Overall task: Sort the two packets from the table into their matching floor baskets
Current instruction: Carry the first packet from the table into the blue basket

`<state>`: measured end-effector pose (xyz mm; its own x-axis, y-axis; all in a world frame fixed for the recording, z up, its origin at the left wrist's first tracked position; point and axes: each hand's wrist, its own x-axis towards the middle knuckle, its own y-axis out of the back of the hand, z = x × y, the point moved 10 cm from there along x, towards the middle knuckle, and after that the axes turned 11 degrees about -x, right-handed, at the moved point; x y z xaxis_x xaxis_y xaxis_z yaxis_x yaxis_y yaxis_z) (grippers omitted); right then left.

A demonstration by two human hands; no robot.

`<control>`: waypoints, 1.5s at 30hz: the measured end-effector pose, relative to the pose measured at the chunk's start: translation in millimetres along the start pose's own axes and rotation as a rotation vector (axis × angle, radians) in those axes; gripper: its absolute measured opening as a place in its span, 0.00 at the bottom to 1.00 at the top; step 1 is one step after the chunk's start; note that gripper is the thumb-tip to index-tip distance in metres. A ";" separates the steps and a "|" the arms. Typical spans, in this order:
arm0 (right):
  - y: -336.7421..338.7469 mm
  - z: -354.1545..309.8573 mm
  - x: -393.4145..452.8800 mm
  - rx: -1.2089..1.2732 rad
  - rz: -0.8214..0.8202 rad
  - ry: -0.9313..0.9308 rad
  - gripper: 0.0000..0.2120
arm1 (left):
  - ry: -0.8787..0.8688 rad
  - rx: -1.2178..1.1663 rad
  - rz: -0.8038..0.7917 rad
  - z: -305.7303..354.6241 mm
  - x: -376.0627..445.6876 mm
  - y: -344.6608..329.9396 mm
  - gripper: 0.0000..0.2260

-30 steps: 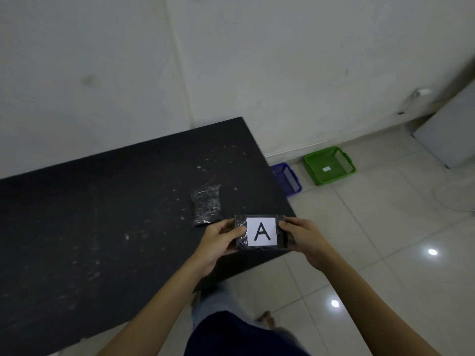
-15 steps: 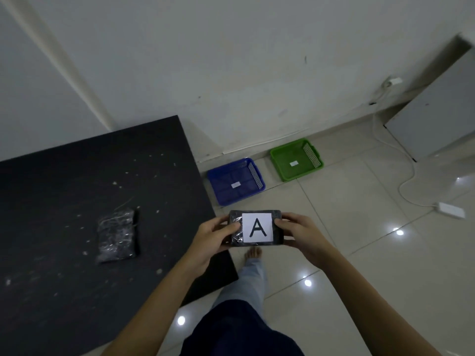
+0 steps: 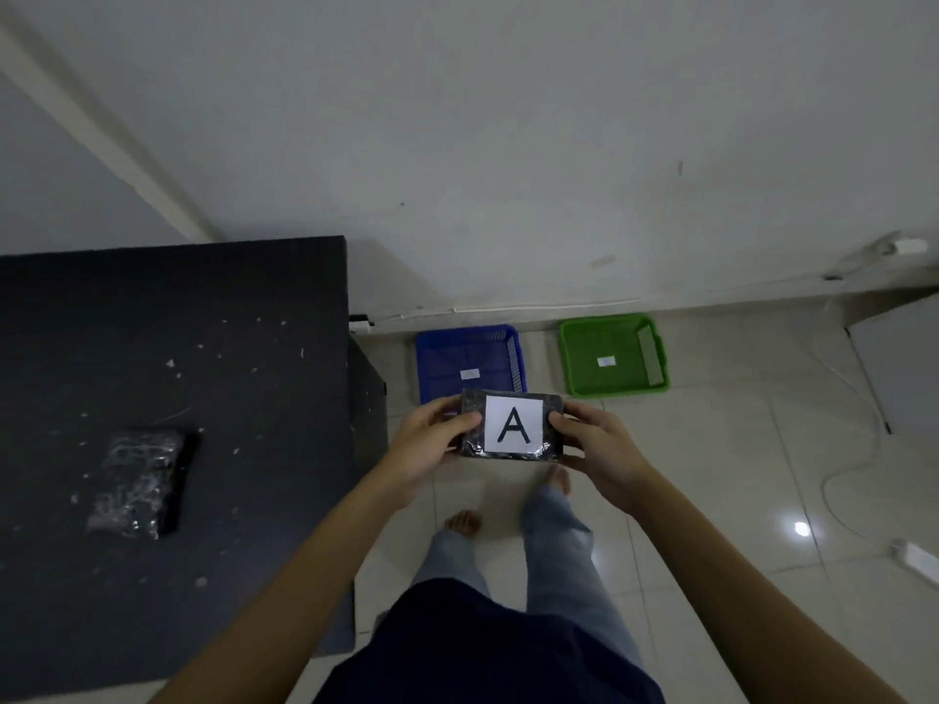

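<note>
A dark plastic-wrapped packet point(image 3: 512, 425) with a white label reading "A" is held flat between both hands above the floor. My left hand point(image 3: 429, 442) grips its left end and my right hand point(image 3: 597, 444) grips its right end. A second dark shiny packet point(image 3: 137, 482) lies on the black table point(image 3: 213, 358), to the left. Just beyond the held packet a blue basket point(image 3: 470, 360) sits on the floor by the wall, with a small white label inside. A green basket point(image 3: 612, 355), also labelled, stands to its right.
The table's right edge point(image 3: 350, 424) is close to my left forearm. My legs and bare feet point(image 3: 462, 523) stand on the pale tiled floor. A white cable point(image 3: 858, 439) and a power strip point(image 3: 917, 556) lie at the right, near a white cabinet point(image 3: 904, 363).
The view has swung right and away from the table. The held packet now hangs over the floor in front of the blue basket, and both baskets appear nearer. Both hands keep their hold.
</note>
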<state>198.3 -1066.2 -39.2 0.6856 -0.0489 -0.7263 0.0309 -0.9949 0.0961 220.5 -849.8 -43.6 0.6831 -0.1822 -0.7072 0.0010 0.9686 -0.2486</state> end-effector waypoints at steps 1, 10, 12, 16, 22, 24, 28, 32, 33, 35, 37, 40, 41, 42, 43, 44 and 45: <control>6.2 -7.3 10.5 -0.008 -0.019 0.000 0.11 | -0.002 -0.013 0.019 3.3 7.0 -5.6 0.16; 39.5 -43.7 127.7 -0.073 -0.141 -0.109 0.10 | -0.034 -0.040 0.154 27.3 91.2 -31.0 0.14; 36.0 -45.9 162.0 -0.092 -0.173 -0.124 0.11 | -0.039 -0.080 0.188 23.5 117.4 -23.8 0.13; 22.6 -30.4 227.3 -0.130 -0.190 -0.152 0.11 | 0.006 -0.127 0.239 -4.3 175.8 0.3 0.14; -11.6 54.2 340.4 -0.172 -0.167 -0.222 0.12 | 0.074 -0.099 0.327 -92.6 279.4 51.0 0.16; -21.7 97.3 385.8 -0.190 -0.137 -0.243 0.12 | 0.075 -0.092 0.360 -130.3 320.6 70.5 0.14; -37.3 182.2 475.8 -0.180 -0.069 -0.268 0.08 | 0.056 -0.006 0.394 -198.6 402.6 104.9 0.08; -46.7 255.3 565.0 -0.191 -0.033 -0.249 0.07 | 0.015 0.030 0.430 -259.0 485.7 137.9 0.06; -46.3 269.9 586.1 -0.198 -0.015 -0.234 0.07 | 0.001 0.037 0.432 -271.4 507.7 143.6 0.07; -41.5 294.7 621.8 -0.216 0.031 -0.205 0.07 | -0.015 0.064 0.415 -294.6 550.1 147.2 0.08; -37.7 312.6 650.3 -0.251 0.062 -0.175 0.06 | -0.011 0.076 0.394 -315.4 586.0 146.9 0.08; -28.7 333.4 680.7 -0.305 0.119 -0.143 0.08 | 0.000 0.123 0.366 -342.4 626.9 145.3 0.12; -25.6 339.4 688.1 -0.318 0.138 -0.136 0.07 | -0.001 0.146 0.363 -347.6 636.7 145.0 0.12; -22.1 344.6 694.4 -0.335 0.161 -0.131 0.07 | -0.004 0.165 0.362 -350.7 644.6 144.3 0.12; -18.5 348.8 699.6 -0.362 0.187 -0.127 0.07 | -0.008 0.178 0.360 -353.6 651.9 144.0 0.10; -15.7 351.5 704.2 -0.397 0.210 -0.122 0.08 | -0.012 0.183 0.355 -355.7 658.2 143.6 0.10; -14.7 353.3 708.0 -0.432 0.225 -0.116 0.09 | -0.010 0.195 0.353 -356.7 662.8 143.8 0.09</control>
<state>426.3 -1117.4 -795.3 0.6251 -0.2924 -0.7237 0.2069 -0.8319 0.5149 412.8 -891.6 -784.2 0.6730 0.1682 -0.7202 -0.0971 0.9855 0.1394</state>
